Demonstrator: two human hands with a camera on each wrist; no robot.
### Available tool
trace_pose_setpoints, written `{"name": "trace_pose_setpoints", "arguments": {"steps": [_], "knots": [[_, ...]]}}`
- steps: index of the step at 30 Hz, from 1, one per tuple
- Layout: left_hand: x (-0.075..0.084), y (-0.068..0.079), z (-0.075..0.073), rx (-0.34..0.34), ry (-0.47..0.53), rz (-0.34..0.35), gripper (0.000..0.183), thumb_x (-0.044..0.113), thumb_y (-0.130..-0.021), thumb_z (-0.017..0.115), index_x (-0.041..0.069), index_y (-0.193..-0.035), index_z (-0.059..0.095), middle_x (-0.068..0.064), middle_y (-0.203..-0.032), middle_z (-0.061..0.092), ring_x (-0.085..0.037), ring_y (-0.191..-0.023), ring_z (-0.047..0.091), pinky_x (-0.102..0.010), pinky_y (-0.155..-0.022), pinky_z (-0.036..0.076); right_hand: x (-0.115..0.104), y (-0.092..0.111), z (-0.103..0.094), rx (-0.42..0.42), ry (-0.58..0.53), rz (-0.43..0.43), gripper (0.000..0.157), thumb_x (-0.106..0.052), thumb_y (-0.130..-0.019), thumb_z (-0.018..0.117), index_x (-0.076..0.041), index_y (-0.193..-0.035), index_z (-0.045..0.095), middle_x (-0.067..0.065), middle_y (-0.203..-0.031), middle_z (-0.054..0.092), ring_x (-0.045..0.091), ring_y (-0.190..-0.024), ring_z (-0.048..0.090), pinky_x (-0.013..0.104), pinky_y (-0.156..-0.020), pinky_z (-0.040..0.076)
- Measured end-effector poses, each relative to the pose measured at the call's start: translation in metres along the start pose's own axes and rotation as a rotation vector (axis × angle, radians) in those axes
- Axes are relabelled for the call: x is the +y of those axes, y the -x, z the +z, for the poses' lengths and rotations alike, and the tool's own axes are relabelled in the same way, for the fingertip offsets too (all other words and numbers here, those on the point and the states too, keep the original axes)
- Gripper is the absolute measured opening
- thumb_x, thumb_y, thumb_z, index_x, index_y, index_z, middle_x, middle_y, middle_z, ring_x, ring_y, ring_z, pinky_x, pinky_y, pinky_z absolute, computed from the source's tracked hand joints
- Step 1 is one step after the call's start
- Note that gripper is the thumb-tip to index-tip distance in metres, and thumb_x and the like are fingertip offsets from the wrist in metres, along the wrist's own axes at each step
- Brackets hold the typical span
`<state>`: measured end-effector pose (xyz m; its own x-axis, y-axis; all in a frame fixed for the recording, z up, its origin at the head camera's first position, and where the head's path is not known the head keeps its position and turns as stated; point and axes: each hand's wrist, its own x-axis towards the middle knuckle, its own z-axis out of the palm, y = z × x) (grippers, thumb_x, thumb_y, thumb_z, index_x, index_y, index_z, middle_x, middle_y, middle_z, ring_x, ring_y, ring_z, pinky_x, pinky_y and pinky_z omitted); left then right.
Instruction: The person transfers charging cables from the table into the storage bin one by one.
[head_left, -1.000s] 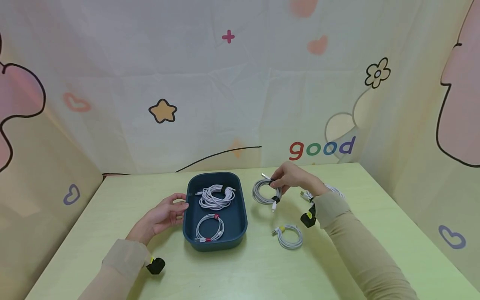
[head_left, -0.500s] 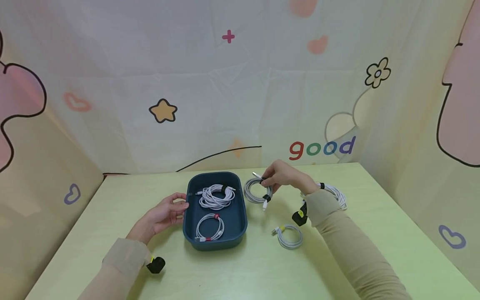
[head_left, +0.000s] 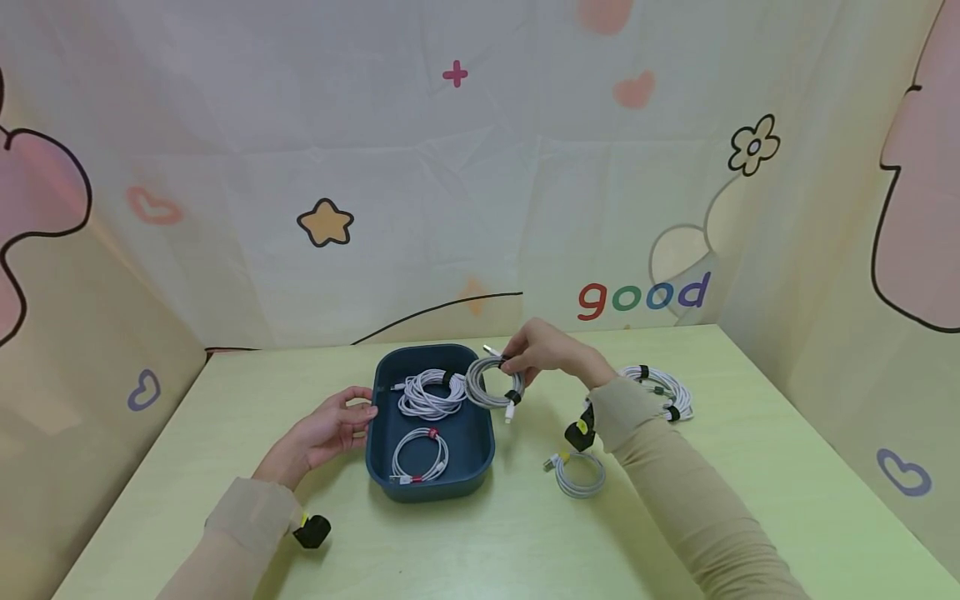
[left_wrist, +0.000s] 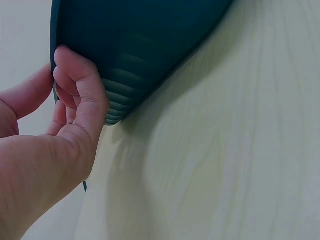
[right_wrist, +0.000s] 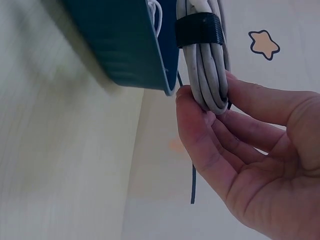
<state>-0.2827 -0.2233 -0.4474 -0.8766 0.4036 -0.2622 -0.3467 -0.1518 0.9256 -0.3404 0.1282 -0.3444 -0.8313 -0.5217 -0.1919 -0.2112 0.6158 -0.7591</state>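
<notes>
My right hand (head_left: 546, 348) pinches a coiled grey-white charging cable (head_left: 480, 386) bound with black straps. The coil overlaps the right rim of a dark blue plastic bin (head_left: 471, 454) in the head view. Seen from the right wrist, thumb and fingers close on the strapped cable bundle (right_wrist: 204, 65) beside the bin wall (right_wrist: 125, 45). On the left, my other hand (head_left: 333, 429) holds the bin's side, its thumb over the rim and curled fingers against the outer wall (left_wrist: 145, 45). Inside lie a white coiled cable (head_left: 431, 396) with a black strap and a thinner coil (head_left: 420, 456) with red ties.
A small grey-white coil (head_left: 580, 475) with a yellow tie lies on the pale wooden table (head_left: 480, 550) right of the bin. Farther right, partly behind my right sleeve, are white coils (head_left: 663, 387) with black straps. A printed cloth backdrop (head_left: 420, 208) stands behind.
My right hand has carried the black-strapped cable coil leftward, from beside the bin to its right rim. More of the white coils at the right now shows. The left hand and bin stay put.
</notes>
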Motion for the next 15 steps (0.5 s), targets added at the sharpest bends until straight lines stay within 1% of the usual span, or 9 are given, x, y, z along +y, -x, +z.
{"name": "trace_pose_setpoints", "arguments": {"steps": [5, 9, 15], "knots": [[-0.001, -0.001, 0.000, -0.002, 0.002, 0.001, 0.036, 0.006, -0.098, 0.051, 0.008, -0.127, 0.031, 0.001, -0.093, 0.063, -0.012, -0.073, 0.059, -0.028, -0.070, 0.054, -0.006, -0.004, 0.007, -0.015, 0.002, -0.020, 0.023, -0.005, -0.088, 0.068, 0.009, -0.105, 0.068, 0.014, -0.081, 0.070, 0.014, -0.060, 0.067, 0.035, -0.068, 0.059], [-0.002, -0.001, 0.000, -0.002, 0.005, 0.000, 0.035, 0.005, -0.098, 0.051, 0.009, -0.126, 0.032, 0.001, -0.093, 0.063, -0.012, -0.072, 0.060, -0.028, -0.069, 0.054, -0.012, -0.008, 0.014, -0.023, 0.013, -0.027, 0.024, -0.007, -0.088, 0.068, 0.008, -0.107, 0.068, 0.018, -0.089, 0.071, 0.014, -0.061, 0.068, 0.035, -0.069, 0.059], [-0.002, -0.001, 0.000, -0.002, 0.017, 0.003, 0.032, 0.005, -0.098, 0.050, 0.010, -0.125, 0.033, 0.001, -0.092, 0.063, -0.012, -0.071, 0.060, -0.028, -0.068, 0.054, -0.019, -0.014, 0.025, -0.019, 0.040, -0.042, 0.025, -0.008, -0.087, 0.069, 0.006, -0.109, 0.068, 0.018, -0.099, 0.072, 0.017, -0.064, 0.070, 0.032, -0.066, 0.059]]}}
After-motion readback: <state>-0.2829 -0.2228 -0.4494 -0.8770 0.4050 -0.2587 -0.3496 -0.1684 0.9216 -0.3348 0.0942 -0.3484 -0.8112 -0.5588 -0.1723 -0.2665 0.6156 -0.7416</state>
